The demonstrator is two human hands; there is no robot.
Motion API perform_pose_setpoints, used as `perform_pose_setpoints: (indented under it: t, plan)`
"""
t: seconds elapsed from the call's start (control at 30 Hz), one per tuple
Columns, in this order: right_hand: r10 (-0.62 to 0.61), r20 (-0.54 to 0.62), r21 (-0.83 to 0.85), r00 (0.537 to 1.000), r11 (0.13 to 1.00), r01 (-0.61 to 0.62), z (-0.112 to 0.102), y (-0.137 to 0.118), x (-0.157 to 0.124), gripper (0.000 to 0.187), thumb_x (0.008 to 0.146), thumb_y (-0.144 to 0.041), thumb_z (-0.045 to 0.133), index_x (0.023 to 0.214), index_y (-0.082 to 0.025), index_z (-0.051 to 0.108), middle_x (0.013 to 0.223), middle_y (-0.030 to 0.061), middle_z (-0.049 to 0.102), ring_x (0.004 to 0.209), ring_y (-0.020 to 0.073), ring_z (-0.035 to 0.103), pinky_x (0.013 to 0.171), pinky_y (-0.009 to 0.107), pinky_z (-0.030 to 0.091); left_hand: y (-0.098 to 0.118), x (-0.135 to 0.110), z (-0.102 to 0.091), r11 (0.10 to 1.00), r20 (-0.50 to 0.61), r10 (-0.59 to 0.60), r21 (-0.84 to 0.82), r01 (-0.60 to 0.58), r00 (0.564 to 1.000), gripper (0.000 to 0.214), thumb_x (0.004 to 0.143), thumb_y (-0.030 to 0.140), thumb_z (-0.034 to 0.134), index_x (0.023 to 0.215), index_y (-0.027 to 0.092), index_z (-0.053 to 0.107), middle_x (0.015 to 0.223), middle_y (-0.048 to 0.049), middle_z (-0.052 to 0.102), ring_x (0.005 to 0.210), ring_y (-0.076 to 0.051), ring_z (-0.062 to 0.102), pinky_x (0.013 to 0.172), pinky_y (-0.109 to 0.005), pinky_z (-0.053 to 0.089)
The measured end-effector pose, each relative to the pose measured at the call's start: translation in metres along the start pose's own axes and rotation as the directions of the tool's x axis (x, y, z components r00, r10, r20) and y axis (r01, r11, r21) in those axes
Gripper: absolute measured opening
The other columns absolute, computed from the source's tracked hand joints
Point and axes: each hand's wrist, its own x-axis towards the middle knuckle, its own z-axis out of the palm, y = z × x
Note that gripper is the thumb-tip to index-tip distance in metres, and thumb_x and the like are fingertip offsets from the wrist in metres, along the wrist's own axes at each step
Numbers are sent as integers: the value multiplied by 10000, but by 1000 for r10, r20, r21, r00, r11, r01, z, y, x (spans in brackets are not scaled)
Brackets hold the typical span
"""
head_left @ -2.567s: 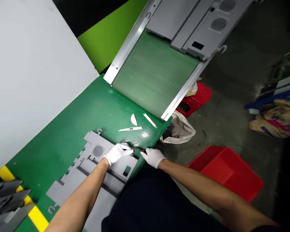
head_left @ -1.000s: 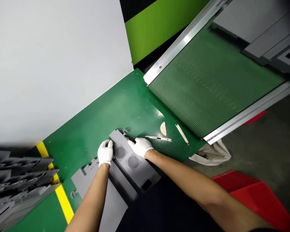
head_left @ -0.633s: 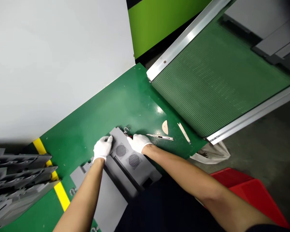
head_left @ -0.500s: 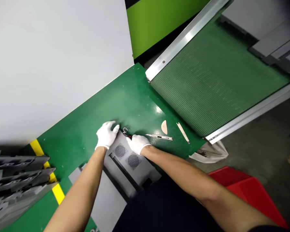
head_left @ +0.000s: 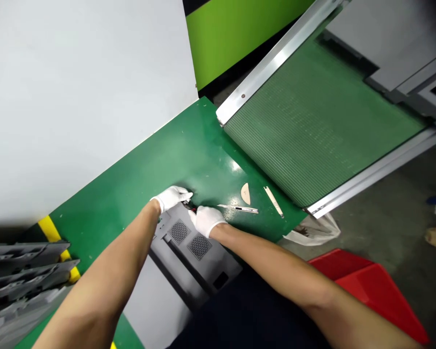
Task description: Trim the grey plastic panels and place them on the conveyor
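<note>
A grey plastic panel [head_left: 196,252] with two round vent grilles lies on the green table [head_left: 138,174] in front of me. My left hand [head_left: 171,197], in a white glove, rests on the panel's far corner with its fingers pinched at a small hook there. My right hand [head_left: 205,219], also gloved, is closed round a small red-and-black tool [head_left: 192,208] whose tip meets the same corner.
A craft knife [head_left: 239,208], a beige wedge [head_left: 245,193] and a thin blade [head_left: 272,200] lie right of my hands. A ribbed green conveyor [head_left: 312,126] carries more grey panels [head_left: 392,43]. Grey panels [head_left: 18,276] are stacked at left. A red bin [head_left: 366,291] stands on the floor.
My left hand slid from the panel's left edge up to its far corner, beside my right hand. My right hand stayed at that corner with the tool. The view shifted slightly.
</note>
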Motion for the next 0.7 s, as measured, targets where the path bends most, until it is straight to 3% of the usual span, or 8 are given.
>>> perform_pose_setpoints:
  t: [0.1,0.23,0.33,0.43,0.53,0.63,0.7]
  plan:
    - [-38,25,8,999,999,38,0,6,3,609,1037,-573,301,1076,-114,699,1036,232,759,995,350,744,854,440,553,-3,-17,-2,988,-81,64,-137,-74,995,459,732,632,731,741,173,722,779,-56,686,738,-193,582,731,-308,485]
    - [-58,20,9,998,998,58,0,8,6,613,1038,-579,298,1065,-120,704,1035,219,761,1004,345,744,868,432,551,-3,-27,-6,981,-94,98,-159,-112,991,452,715,628,752,738,177,737,799,-70,682,780,-218,602,763,-333,512]
    - [-48,-15,-10,999,999,48,2,2,4,595,1042,-561,314,1055,-111,702,1014,217,760,976,338,748,845,425,559,-5,-23,-4,979,-95,131,-144,-144,987,439,731,622,738,736,183,747,815,-74,695,764,-211,606,757,-332,506]
    - [-15,-78,-33,997,999,12,4,-7,-1,566,1048,-532,323,1049,-110,700,986,213,759,935,329,752,809,422,568,-6,-6,5,999,-170,-21,23,25,985,444,714,637,732,655,198,709,705,-55,675,680,-195,576,706,-324,475]
    - [14,-115,-30,993,999,-17,5,-12,-4,550,1045,-521,336,1038,-113,705,989,220,758,923,321,752,801,408,568,-4,12,13,963,-249,-186,144,226,951,460,655,623,780,522,206,640,527,-45,584,599,-199,533,658,-340,441]
    - [10,-92,-17,996,1000,-12,4,-7,-2,564,1037,-537,337,1061,-110,705,1015,226,759,952,321,750,825,405,563,-4,11,12,972,-207,-175,117,202,962,467,645,630,786,536,194,660,562,-66,627,602,-200,548,659,-343,453]
    - [-5,-19,20,1000,1000,5,3,0,3,598,1033,-568,318,1077,-119,710,1034,221,762,995,327,744,855,410,557,-9,-4,7,994,-278,-106,-26,103,955,473,693,653,738,650,182,710,704,-89,707,668,-204,596,698,-334,490]
